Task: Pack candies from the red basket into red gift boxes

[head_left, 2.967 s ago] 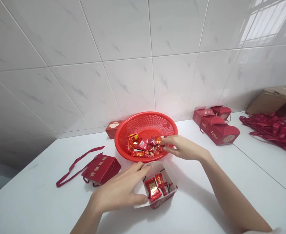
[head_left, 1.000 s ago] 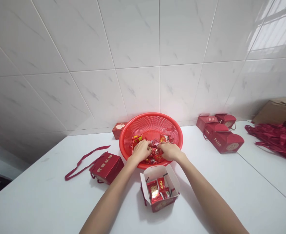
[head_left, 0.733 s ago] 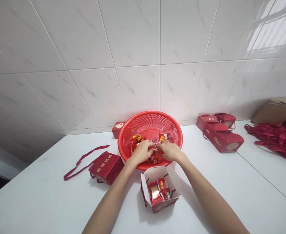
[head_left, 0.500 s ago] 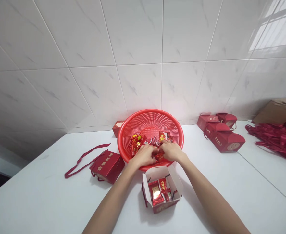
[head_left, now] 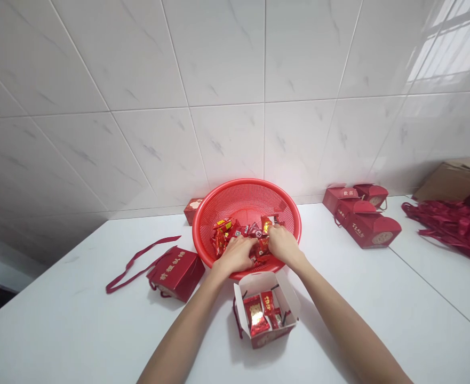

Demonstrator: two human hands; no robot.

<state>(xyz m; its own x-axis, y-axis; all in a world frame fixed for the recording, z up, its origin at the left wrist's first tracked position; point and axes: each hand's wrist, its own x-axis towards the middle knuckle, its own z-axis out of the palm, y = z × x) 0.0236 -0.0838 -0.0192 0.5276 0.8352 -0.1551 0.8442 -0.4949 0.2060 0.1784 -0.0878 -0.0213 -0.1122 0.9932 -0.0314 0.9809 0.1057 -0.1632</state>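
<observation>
Operator: What are my hands doing?

Watcher: Your left hand [head_left: 238, 255] and right hand [head_left: 283, 244] are both reaching into the red basket [head_left: 246, 182], fingers curling among the wrapped sweets [head_left: 223, 234]. The fingertips are hiding; I can't tell whether either hand is gripping a sweet or is loose.

Operator: And how far along are things looking?

Watcher: Partway, I'd judge. Between your forearms, in front of the basket, the open box [head_left: 272, 340] is holding a few red-and-gold packets [head_left: 255, 316]; its flaps are standing unclosed. Plenty of sweets are lying in the basket, near the far edge of the desk [head_left: 70, 330].

Operator: What about the other boxes?

Watcher: Toward the desk's left edge, one box [head_left: 181, 272] is looking closed, a ribbon [head_left: 132, 261] trailing beside it. Right of the basket, near the far edge, more red boxes [head_left: 365, 226] are standing grouped; their contents aren't showing.
</observation>
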